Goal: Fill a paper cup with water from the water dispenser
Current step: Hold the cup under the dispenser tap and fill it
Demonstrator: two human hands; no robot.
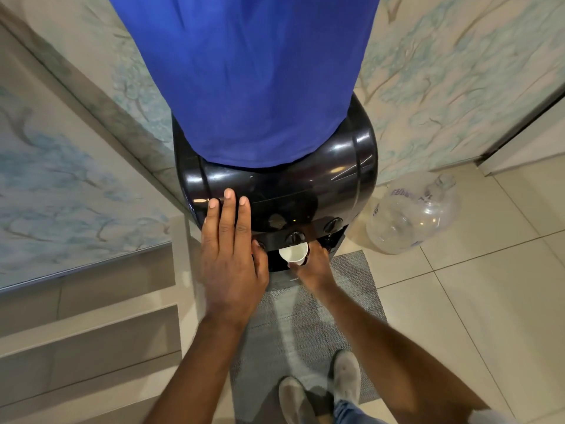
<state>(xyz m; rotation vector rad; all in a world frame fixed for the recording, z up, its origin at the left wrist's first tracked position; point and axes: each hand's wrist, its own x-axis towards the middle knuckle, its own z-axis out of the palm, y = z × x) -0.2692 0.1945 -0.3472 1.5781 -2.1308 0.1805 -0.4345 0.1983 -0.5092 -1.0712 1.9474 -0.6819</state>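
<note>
Under the middle tap of the black water dispenser (275,191), the right hand (315,264) grasps a white paper cup (293,254), fingers wrapped round its side; the cup tilts, mouth facing up and toward the camera. The left hand (229,255) lies flat on the dispenser's front left edge, fingers released. A blue cover (244,78) drapes the bottle above. An empty clear jug (412,212) with unreadable purple lettering lies on the floor tiles beside a grey mat (305,319).

Far right, against the tree-patterned wall (458,71): an empty clear water jug (412,214) lying on its side on pale floor tiles (474,316) (purple lettering, unreadable). Near centre, a grey woven mat (308,325) under pale shoes (347,376). Left, beige steps (91,332).
</note>
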